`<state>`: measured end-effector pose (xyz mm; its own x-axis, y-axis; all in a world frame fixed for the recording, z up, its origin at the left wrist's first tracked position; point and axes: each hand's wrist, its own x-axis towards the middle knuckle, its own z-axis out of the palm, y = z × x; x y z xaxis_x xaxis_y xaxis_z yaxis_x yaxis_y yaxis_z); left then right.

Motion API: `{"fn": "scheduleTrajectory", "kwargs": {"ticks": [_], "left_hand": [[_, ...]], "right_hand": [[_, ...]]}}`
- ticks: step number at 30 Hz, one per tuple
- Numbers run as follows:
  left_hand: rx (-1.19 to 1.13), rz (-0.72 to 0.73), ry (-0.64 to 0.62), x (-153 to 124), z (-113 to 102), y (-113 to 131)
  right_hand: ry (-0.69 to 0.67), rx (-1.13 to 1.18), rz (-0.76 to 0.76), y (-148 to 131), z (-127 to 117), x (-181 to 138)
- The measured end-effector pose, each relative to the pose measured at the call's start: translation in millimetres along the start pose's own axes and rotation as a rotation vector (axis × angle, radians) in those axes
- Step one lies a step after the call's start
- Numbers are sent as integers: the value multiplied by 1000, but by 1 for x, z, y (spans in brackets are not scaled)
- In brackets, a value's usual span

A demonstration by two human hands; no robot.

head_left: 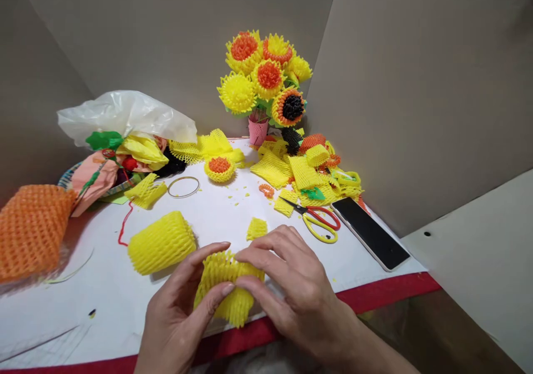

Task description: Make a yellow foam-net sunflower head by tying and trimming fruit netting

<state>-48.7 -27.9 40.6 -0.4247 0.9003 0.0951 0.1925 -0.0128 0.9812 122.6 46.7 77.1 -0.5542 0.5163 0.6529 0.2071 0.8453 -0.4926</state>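
Both hands hold a piece of yellow foam netting (225,290) over the table's front edge. My left hand (183,302) grips its left side, thumb in front and fingers behind. From the right, my right hand (291,285) pinches the netting near its upper edge between thumb and fingers. The piece is curved, with a toothed, cut upper edge. Just left of it lies a rolled yellow foam net sleeve (162,243). A small yellow net scrap (257,228) sits behind my right hand.
Scissors (316,218) with red and yellow handles lie beside a phone (370,232) on the right. Behind are yellow net scraps (272,168), a foam flower (219,168) and a pink vase (258,131) of foam flowers. An orange net (33,232) and a plastic bag (125,115) are left.
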Motion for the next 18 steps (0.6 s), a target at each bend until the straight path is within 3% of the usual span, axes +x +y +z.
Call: {"fn": "scheduleTrajectory", "kwargs": {"ticks": [3,7,12,15,18], "left_hand": [[-91,-97,-38,-1,-3,-2],[-220,-205,23,-4,1,3],[-85,-176,42,-5,6,14],[-98,-149,32,-3,4,12],[-25,-42,183,-8,2,8]], "right_hand": [[-12,19,24,3,-1,-2],[-28,154,74,3,-6,-5],[-106,244,286,4,2,-6],[-99,271,308,8,8,-7],[-11,246,319,11,12,-9]]}}
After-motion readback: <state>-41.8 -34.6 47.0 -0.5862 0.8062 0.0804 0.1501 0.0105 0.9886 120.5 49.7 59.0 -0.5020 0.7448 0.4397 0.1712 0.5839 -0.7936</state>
